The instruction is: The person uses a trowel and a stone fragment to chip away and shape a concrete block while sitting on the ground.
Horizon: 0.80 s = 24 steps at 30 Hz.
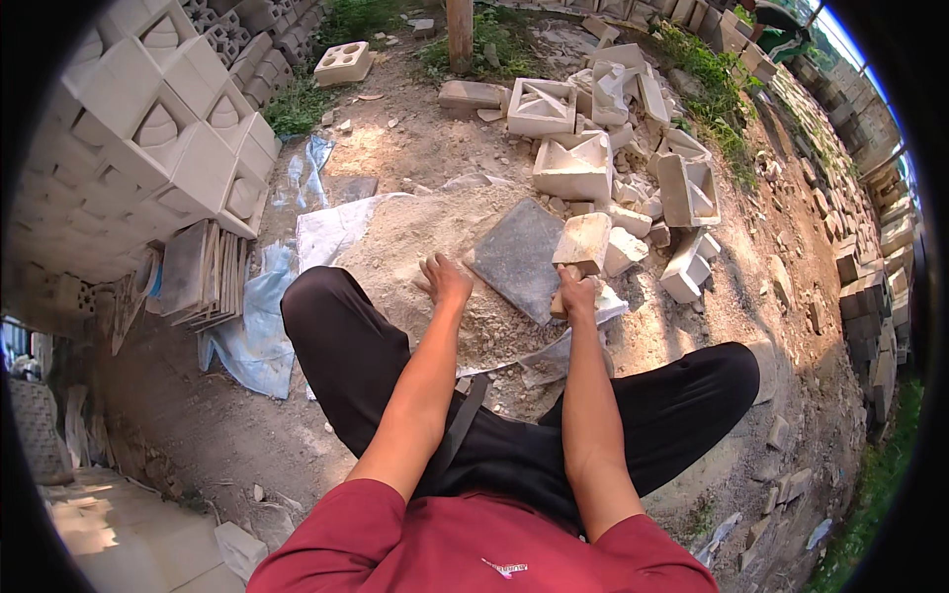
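My left hand [442,281] is open, its fingers spread over a low heap of pale sandy grit [395,242], with nothing held. My right hand [577,295] is closed at the near side of a pale tan block [583,243], which sits over the right corner of a dark grey square slab [524,252]. A small tan piece [560,304] shows beside the right fingers; I cannot tell whether it belongs to that block. The slab lies flat on the grit between my hands.
Cast blocks with recessed faces [573,166] and broken chunks [625,251] lie beyond my right hand. Patterned blocks [188,128] are stacked at left, with thin boards [203,272] and blue plastic sheet [262,341] below. A wooden post [460,35] stands at the back.
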Each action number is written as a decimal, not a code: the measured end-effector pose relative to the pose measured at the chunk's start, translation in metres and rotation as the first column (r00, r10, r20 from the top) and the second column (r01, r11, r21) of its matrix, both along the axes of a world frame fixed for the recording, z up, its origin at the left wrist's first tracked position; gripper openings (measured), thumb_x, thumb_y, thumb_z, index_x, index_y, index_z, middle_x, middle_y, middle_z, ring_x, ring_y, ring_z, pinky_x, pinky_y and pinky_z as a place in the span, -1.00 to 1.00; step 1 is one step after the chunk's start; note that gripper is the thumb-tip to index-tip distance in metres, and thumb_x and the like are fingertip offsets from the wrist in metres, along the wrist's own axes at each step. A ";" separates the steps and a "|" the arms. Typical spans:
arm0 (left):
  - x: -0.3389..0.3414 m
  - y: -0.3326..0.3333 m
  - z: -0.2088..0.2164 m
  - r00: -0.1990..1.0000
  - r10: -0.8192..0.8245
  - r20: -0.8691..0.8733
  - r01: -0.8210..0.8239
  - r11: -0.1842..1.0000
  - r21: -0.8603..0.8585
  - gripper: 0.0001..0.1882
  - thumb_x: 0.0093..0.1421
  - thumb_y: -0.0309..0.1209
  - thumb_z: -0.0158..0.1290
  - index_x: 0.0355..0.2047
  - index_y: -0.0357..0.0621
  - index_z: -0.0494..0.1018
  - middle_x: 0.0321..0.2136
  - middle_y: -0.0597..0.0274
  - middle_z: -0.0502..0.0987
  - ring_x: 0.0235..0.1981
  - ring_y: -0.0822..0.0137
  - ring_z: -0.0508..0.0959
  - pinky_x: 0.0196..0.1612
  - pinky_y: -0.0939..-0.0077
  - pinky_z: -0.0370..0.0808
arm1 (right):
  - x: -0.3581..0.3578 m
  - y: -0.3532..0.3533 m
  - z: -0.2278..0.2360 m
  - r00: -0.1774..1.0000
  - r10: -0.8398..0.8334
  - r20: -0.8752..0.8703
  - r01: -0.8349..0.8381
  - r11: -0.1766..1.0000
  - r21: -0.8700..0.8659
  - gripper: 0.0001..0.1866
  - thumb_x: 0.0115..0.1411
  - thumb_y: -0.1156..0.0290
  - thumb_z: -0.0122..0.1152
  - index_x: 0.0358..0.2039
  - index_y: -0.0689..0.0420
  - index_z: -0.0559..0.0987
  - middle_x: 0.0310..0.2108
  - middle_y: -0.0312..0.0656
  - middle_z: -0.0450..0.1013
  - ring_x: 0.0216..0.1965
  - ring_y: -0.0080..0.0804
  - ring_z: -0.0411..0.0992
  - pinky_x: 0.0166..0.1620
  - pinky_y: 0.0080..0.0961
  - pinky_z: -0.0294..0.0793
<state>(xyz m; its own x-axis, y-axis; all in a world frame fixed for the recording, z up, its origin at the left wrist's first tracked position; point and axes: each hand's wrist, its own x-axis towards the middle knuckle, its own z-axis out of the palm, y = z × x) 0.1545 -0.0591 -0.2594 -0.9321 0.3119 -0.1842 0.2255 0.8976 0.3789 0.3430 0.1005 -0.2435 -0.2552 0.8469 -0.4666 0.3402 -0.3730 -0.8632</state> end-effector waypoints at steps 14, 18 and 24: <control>0.000 -0.008 0.000 0.992 -0.120 0.037 0.117 0.991 0.064 -0.64 0.03 -0.42 0.07 -0.11 -0.16 0.44 -0.02 -0.10 0.37 0.09 -0.03 0.36 0.03 0.10 0.37 | -0.016 -0.022 -0.019 0.906 0.099 0.411 -0.197 0.959 0.205 -0.33 -0.10 0.11 0.26 -0.12 0.45 0.47 -0.13 0.30 0.47 -0.03 0.11 0.46 0.03 -0.21 0.44; -0.003 -0.004 -0.002 0.993 -0.096 0.072 0.083 0.981 0.175 -0.76 0.01 -0.47 0.09 -0.26 -0.21 0.46 -0.25 -0.12 0.51 -0.13 -0.07 0.51 -0.12 0.16 0.46 | -0.012 -0.018 -0.022 0.918 0.110 0.382 -0.225 0.936 0.272 -0.33 -0.10 0.11 0.26 -0.09 0.41 0.46 -0.12 0.27 0.47 -0.02 0.11 0.45 0.03 -0.21 0.44; 0.000 0.027 0.006 0.993 0.041 0.110 -0.085 0.892 0.443 -0.70 -0.05 -0.32 0.26 -0.35 -0.21 0.48 -0.45 -0.03 0.60 -0.35 0.04 0.61 -0.25 0.23 0.51 | -0.001 -0.016 -0.023 0.923 0.135 0.360 -0.237 0.937 0.258 -0.32 -0.11 0.09 0.32 -0.10 0.39 0.46 -0.13 0.24 0.49 -0.03 0.10 0.45 0.02 -0.21 0.44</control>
